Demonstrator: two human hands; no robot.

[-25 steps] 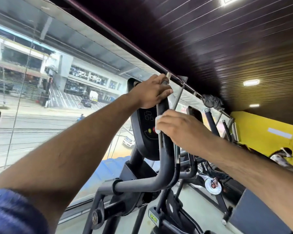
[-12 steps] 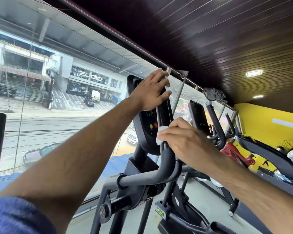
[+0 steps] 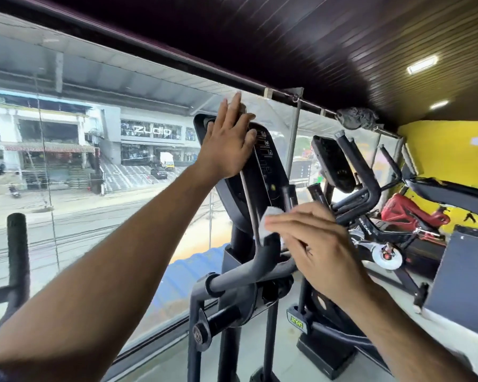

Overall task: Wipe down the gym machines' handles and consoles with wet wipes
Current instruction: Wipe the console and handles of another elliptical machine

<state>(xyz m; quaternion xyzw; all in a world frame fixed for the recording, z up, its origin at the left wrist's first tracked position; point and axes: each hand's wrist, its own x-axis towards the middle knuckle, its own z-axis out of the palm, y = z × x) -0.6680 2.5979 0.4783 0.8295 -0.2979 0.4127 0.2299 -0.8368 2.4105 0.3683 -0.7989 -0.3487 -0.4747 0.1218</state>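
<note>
A black elliptical machine stands in front of me at the window. My left hand lies flat with straight fingers on the upper left of its dark console. My right hand holds a white wet wipe at its fingertips against the upright part of the curved black handle, just below the console. The fingers are stretched out to the left and the thumb is hidden. The hand is blurred by motion.
A second machine with its own console and padded handles stands to the right. A red exercise bike sits by the yellow wall. Another padded handle rises at the far left. A glass window runs along the front.
My left hand has let go of the handle top and spread flat on the console. My right hand has slid down the handle and loosened its grip, its fingers now straight.
</note>
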